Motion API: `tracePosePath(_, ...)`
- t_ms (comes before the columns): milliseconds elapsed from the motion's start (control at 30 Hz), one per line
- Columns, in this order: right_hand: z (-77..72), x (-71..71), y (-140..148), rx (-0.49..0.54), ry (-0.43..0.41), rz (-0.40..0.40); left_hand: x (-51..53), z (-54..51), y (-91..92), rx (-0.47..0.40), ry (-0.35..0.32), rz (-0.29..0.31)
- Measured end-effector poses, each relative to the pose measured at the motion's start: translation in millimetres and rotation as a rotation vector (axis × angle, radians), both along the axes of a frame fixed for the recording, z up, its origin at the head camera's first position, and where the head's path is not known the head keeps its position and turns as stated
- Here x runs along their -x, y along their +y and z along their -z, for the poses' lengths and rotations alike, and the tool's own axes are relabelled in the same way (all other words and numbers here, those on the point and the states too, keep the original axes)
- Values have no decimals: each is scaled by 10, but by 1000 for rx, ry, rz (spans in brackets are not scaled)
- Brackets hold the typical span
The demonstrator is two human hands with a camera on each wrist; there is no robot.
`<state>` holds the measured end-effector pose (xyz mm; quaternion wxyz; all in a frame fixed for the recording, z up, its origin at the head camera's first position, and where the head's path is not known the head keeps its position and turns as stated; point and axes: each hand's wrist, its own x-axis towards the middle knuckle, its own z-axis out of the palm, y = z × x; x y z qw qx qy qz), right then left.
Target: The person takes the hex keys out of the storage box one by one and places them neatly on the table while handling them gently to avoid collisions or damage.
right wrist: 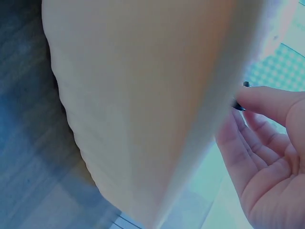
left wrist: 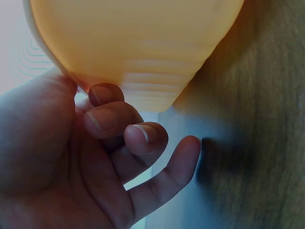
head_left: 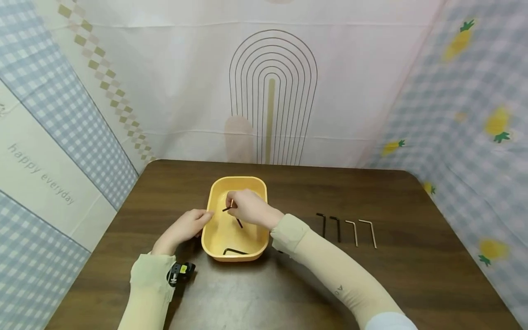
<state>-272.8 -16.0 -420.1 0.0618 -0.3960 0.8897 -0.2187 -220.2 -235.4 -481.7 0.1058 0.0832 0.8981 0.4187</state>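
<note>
A yellow plastic basin (head_left: 214, 245) stands on the table. My left hand (head_left: 190, 225) grips its left rim, thumb over the edge; in the left wrist view several curled fingertips (left wrist: 107, 119) lie by the outer wall. My right hand (head_left: 249, 208) is over the basin and pinches a black hex key (head_left: 226, 209) between thumb and fingers. In the right wrist view the basin wall hides most of that hex key (right wrist: 239, 105). A dark shaft (head_left: 239, 223) shows below the hand; whether it belongs to the same key I cannot tell. Another black hex key (head_left: 235, 251) lies at the basin's near end.
Right of the basin, two black hex keys (head_left: 323, 224) (head_left: 338, 229) and two lighter metal hex keys (head_left: 354, 233) (head_left: 372, 233) lie in a row on the brown table (head_left: 392, 284). A patterned cloth (head_left: 185, 91) hangs behind the table.
</note>
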Motion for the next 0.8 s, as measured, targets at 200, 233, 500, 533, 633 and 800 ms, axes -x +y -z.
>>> tracePosePath(200, -58, 27, 97, 51, -7, 28, -14, 19, 19, -19, -6, 8)
tracePosePath(233, -64, 31, 114, 64, -6, 30, -15, 19, 18, -18, -7, 9)
tracePosePath(500, -131, 96, 233, 130, 10, 75, -24, 27, -24, -22, -14, 7)
tracePosePath(533, -144, 105, 255, 133, 5, 83, -23, 30, -26, -21, -15, 5)
tracePosePath(633, -187, 129, 326, 150, -9, 116, -11, 34, -35, -24, -24, 1)
tracePosePath(800, -254, 176, 444, 219, -23, 164, 26, 18, -59, -36, -3, 10)
